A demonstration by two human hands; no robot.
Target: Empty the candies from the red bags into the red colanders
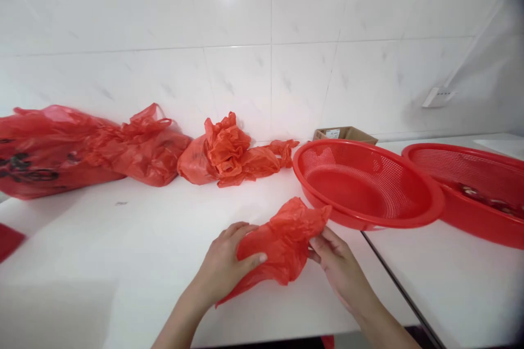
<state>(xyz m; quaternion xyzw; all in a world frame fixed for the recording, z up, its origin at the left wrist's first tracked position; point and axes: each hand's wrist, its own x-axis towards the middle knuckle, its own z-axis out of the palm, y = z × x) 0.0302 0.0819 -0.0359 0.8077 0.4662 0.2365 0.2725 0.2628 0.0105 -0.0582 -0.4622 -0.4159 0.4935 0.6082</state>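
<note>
A crumpled red plastic bag (282, 237) lies between my two hands over the white table. My left hand (229, 262) wraps its left side, thumb on top and fingers curled behind the film. At the bag's right edge, my right hand (333, 256) pinches the plastic between thumb and fingers. Whether anything is inside the bag cannot be made out. Just beyond my right hand stands a red plastic colander (360, 185), with no contents visible in it.
Along the tiled wall sit several filled red bags, among them a large one (53, 147), a knotted one (151, 147) and a bunched one (200, 158). A second red basket (470, 212) at right holds dark items. Behind the colander is a cardboard box (356, 134). A seam (393, 267) divides the white tabletops.
</note>
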